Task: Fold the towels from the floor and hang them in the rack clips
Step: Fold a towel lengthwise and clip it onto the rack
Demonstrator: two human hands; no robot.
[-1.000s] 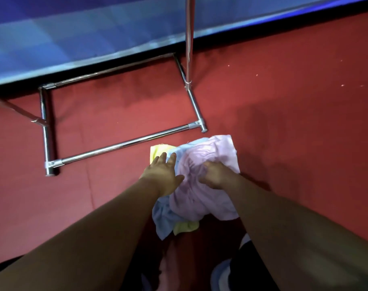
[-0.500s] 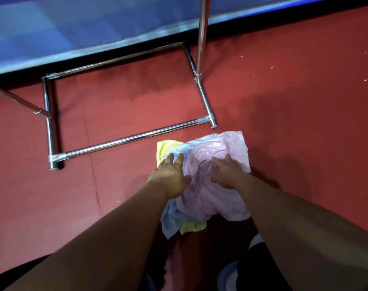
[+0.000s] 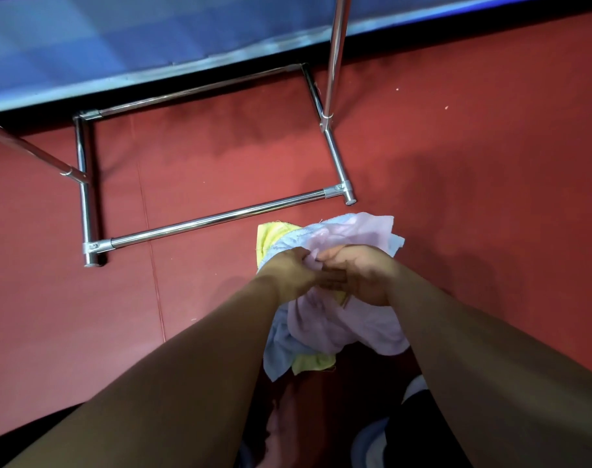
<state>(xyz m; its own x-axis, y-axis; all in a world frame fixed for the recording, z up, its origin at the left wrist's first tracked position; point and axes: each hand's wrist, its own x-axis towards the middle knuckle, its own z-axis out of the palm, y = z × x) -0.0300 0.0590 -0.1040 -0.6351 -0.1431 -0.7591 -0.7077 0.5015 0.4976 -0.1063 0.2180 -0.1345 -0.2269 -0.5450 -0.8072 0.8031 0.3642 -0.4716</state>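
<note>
A heap of towels lies on the red floor just in front of the rack's base. The pink towel [image 3: 341,327] is on top, a light blue towel [image 3: 279,354] is under it, and a yellow towel [image 3: 269,236] shows at the far and near ends. My left hand [image 3: 296,270] and my right hand [image 3: 362,273] meet over the middle of the heap, both pinching the bunched pink cloth. The chrome rack [image 3: 216,217] shows only its floor frame and two uprights; its clips are out of view.
The rack's right upright [image 3: 335,55] rises just beyond the heap, and a slanted tube [image 3: 27,148] crosses at the left. A blue patterned surface [image 3: 119,38] runs along the far side. Red floor [image 3: 490,214] stretches to the right. My legs and a shoe [image 3: 412,388] are below the heap.
My hands lay flat and apart on the pink towel; now they have drawn together and closed on its cloth, bunching it up at the middle.
</note>
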